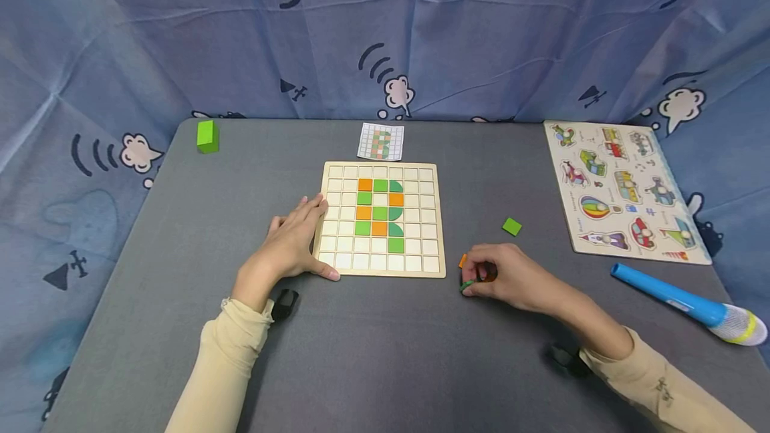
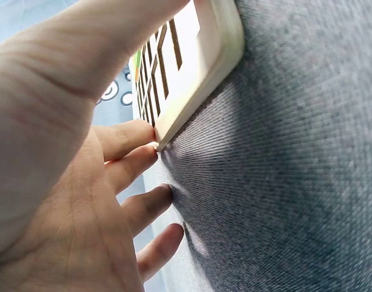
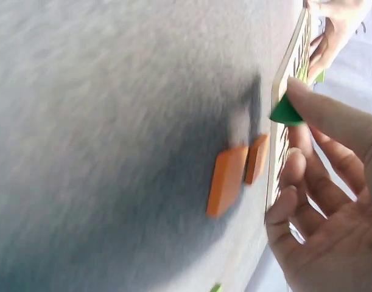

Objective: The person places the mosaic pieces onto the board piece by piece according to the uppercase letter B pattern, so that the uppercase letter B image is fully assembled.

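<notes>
The wooden grid board (image 1: 441, 252) carries orange, light green and rounded dark green tiles in its middle columns. My left hand (image 1: 289, 246) lies at its left edge, fingers extended and fingertips against the rim in the left wrist view. Right of the board's lower corner, my right hand (image 1: 511, 276) pinches a dark green tile (image 3: 285, 112) between thumb and finger. Two orange tiles (image 3: 227, 181) lie on the table beneath that hand; in the head view the fingers partly hide them. A light green square tile (image 1: 512, 226) rests beyond the right hand.
Behind the board lies a small pattern card (image 1: 381, 141) with a similar coloured figure. A green block (image 1: 207, 136) stands at the back left. On the right are a picture puzzle board (image 1: 565, 186) and a blue toy microphone (image 1: 674, 293). A blue patterned curtain (image 1: 481, 39) hangs behind.
</notes>
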Demonstrator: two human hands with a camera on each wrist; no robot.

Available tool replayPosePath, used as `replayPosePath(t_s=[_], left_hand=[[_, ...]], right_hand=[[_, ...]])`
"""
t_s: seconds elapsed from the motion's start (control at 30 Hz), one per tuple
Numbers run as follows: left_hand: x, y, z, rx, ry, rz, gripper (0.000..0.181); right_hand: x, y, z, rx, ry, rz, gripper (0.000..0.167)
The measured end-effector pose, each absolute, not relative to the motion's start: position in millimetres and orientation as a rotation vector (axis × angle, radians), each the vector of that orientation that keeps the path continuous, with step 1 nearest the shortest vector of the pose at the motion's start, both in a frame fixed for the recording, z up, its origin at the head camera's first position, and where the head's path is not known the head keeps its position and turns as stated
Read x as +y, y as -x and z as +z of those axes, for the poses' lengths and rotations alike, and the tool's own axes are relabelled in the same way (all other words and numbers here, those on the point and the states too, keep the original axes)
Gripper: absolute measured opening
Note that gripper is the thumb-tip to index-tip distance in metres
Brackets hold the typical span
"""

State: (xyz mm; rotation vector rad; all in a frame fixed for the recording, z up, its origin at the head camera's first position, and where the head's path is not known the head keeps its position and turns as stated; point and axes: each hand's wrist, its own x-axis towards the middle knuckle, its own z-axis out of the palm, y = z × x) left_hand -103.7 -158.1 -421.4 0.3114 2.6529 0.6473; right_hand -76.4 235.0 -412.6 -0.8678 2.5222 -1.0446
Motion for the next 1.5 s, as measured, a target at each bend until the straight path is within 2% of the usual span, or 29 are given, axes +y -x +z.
replayPosePath(t_s=[0.13,0.5,0.77,1.27,1.5], left_hand=[[-158,104,-422,2.641,-0.305,0.650,0.141],[-159,105,-422,2.644,-0.310,0.640,0.142],[-158,105,-421,2.642,-0.305,0.639,0.142],[-158,104,-420,2.645,-0.306,0.650,0.143],[-158,104,-422,2.644,-0.302,0.650,0.142]], right_hand=[[221,81,-419,2.575,0.848,-1.096,0.022],[178,90,-429,2.560,0.569,-1.354,0.013],[151,90,-428,2.544,0.521,-1.360,0.009],[132,93,-430,2.602,0.462,-1.215,0.009],[128,96,-432,2.623,0.461,-1.184,0.015]])
